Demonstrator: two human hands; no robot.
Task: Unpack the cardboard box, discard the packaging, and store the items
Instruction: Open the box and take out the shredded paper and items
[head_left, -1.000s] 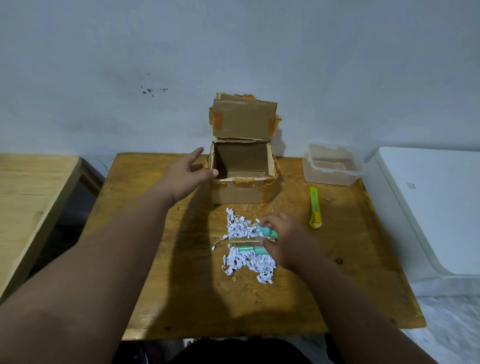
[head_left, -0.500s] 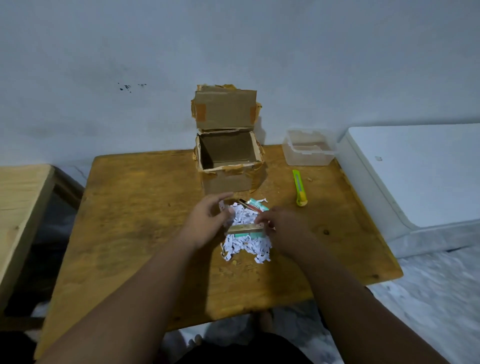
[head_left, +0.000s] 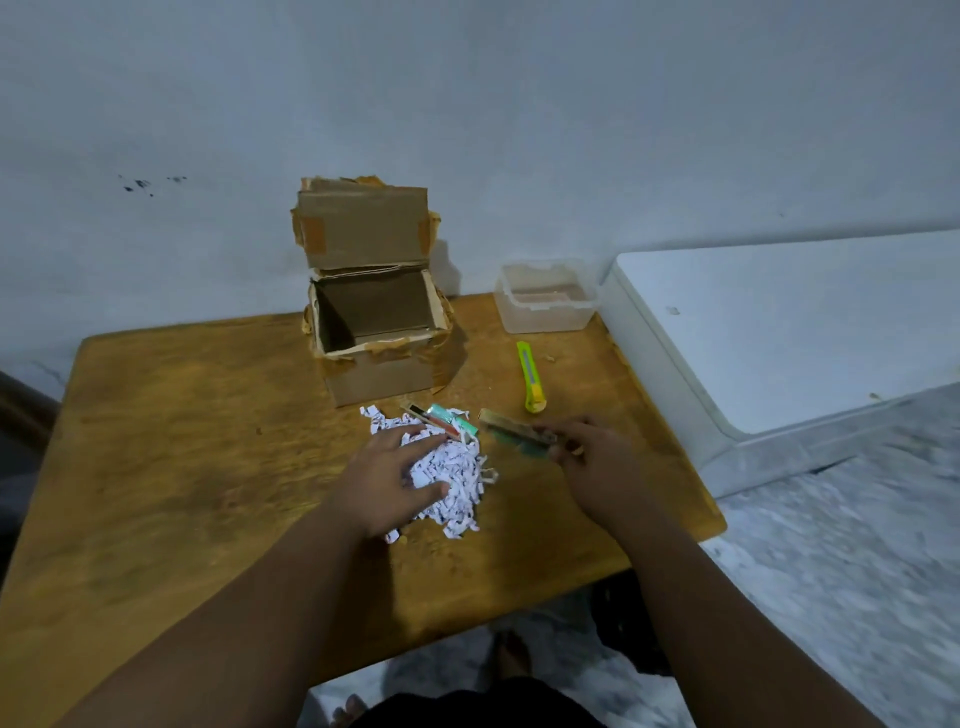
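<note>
Already opened and, by the look of it, emptied: cardboard box (head_left: 374, 332), stood at the back of the tabletop (head_left: 182, 441) with flaps up and nothing visible inside. Lay heaped just in front of it, shredded paper (head_left: 457, 475), with a teal packet (head_left: 465, 423) and a reddish stick (head_left: 431, 415) at the far edge, touching the shreds. Pressed down on the heap with the left hand (head_left: 389, 467), fingers spread and fairly straight, gripping nothing. Pinched in the right hand (head_left: 587, 457), just right of the heap, a flat gold-and-green item (head_left: 511, 428), too blurred to identify. Stood at the back right corner, well apart from that hand and seemingly empty, a clear plastic container (head_left: 545, 325); judged the likely storage spot. Lay between container and right hand, a yellow utility knife (head_left: 531, 376). Judged roughly midway: unpacking done. Still to do: moving the held item and those on the heap into storage, then gathering and discarding shreds and box.
</note>
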